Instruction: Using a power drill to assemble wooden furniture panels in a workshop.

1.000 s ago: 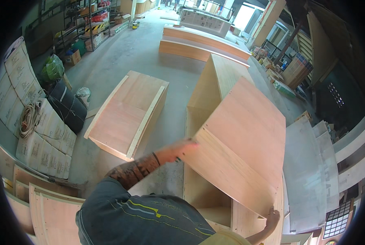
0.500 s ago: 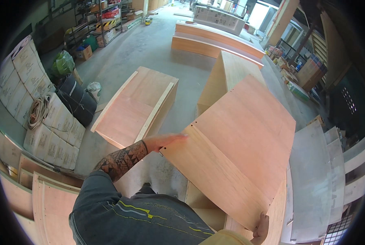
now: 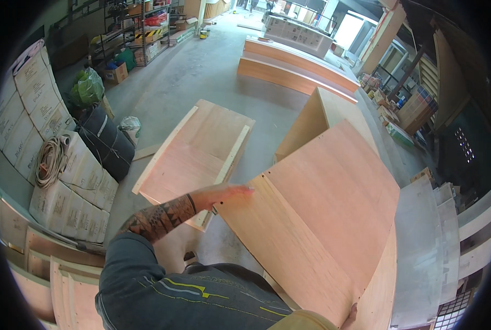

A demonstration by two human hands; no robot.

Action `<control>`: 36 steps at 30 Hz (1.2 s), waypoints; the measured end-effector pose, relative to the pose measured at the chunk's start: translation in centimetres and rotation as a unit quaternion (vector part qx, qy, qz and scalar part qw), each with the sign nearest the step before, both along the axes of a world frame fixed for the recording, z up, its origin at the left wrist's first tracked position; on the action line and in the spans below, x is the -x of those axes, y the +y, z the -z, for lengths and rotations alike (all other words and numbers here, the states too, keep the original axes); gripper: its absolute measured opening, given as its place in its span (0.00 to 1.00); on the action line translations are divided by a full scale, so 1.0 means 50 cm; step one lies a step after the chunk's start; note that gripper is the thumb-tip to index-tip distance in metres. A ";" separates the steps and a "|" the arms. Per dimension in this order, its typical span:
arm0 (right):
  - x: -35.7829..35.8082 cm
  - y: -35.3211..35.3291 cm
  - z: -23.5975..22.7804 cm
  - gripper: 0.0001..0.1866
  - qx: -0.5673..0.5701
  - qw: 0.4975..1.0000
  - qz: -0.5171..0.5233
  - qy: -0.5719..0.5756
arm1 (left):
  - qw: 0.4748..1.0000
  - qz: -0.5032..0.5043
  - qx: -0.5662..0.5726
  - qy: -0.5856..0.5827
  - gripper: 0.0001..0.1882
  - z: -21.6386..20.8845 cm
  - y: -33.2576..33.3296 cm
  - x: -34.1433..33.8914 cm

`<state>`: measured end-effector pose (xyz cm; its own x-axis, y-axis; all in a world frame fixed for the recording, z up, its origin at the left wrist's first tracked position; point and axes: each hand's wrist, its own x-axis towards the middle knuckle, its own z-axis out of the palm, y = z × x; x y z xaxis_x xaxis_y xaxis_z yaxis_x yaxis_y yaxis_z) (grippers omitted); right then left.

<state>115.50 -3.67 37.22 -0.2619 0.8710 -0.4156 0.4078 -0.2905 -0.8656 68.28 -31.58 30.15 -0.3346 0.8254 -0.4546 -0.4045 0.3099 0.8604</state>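
A large plywood panel [image 3: 333, 192] lies at a slant before me, its broad face pinkish with a paler strip along the near side. Small dark holes dot its edges. My left hand [image 3: 229, 195] grips the panel's left corner, fingers laid over the top; the underside of that grip is hidden. At the near right corner my right hand [image 3: 351, 317] is closed on the edge, with only part of it showing. Beneath and beyond the panel, an open plywood cabinet box [image 3: 344, 107] partly shows.
Another plywood box [image 3: 196, 146] with pale battens stands on the floor at left. Stacked white cartons [image 3: 72, 190], a coiled hose [image 3: 50, 162] and a black bin [image 3: 105, 140] line the left side. Grey sheets [image 3: 418, 247] lean at right. A long wooden counter [image 3: 295, 74] stands ahead.
My view has shifted slightly, and the panel has turned and moved a little toward me. Both hands keep hold of it; less of the right hand shows now.
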 end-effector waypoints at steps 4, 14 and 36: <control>0.085 -0.108 0.033 0.34 0.035 0.994 0.028 0.097 | 0.956 0.037 -0.241 0.161 0.28 0.154 -0.074 0.100; 0.209 -0.194 0.093 0.33 0.103 0.961 0.037 0.253 | 0.824 0.036 -0.298 0.480 0.29 0.116 -0.258 0.273; 0.751 -0.114 0.208 0.30 0.301 0.892 -0.112 0.318 | 0.922 -0.348 -0.112 -0.125 0.26 0.071 -0.584 0.520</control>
